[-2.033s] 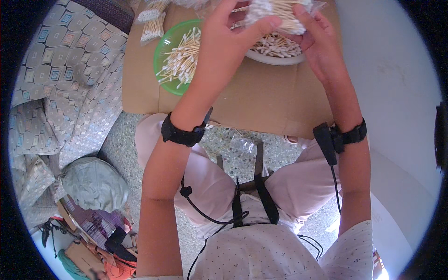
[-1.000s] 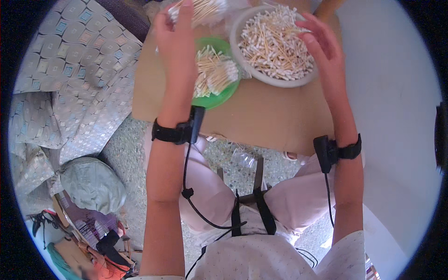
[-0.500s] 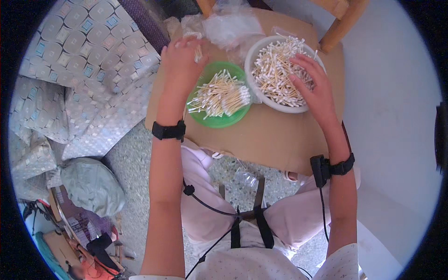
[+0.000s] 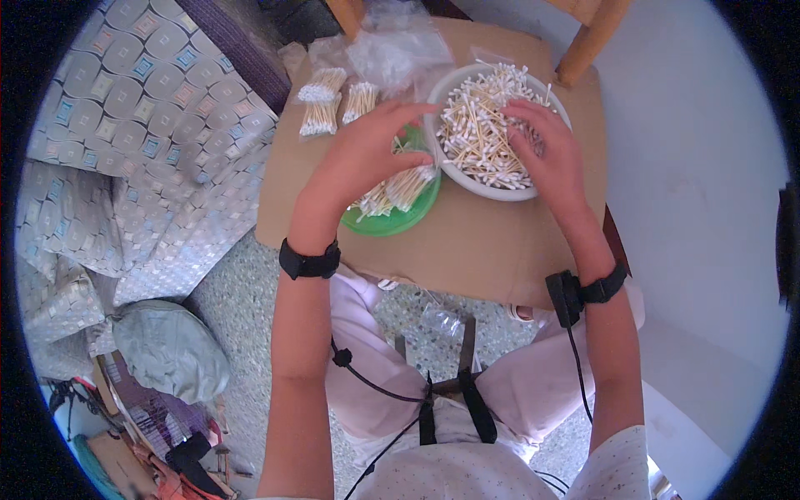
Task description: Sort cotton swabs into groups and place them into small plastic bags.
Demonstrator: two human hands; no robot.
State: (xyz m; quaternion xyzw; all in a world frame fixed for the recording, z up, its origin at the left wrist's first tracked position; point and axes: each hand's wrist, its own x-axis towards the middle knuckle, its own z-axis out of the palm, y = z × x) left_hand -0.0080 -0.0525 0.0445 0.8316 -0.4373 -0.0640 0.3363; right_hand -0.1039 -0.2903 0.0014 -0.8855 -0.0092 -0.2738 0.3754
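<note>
My left hand hovers over the green bowl, its thumb and fingers spread and nothing held between them. Cotton swabs lie in that bowl, partly hidden under the hand; a bunch at its right side looks wrapped in clear plastic. My right hand reaches over the white bowl, which is heaped with loose cotton swabs. Its fingers are curved and apart, with the tips at the swabs on the right side of the heap.
Bagged bundles of swabs lie at the far left of the cardboard. Clear plastic bags are piled behind the green bowl. A wooden chair post rises at the back right. Patterned fabric covers something on the left.
My left hand has moved right and nearer, from the bundles at the far left to above the green bowl, uncovering those bundles. My right hand stays at the white bowl.
</note>
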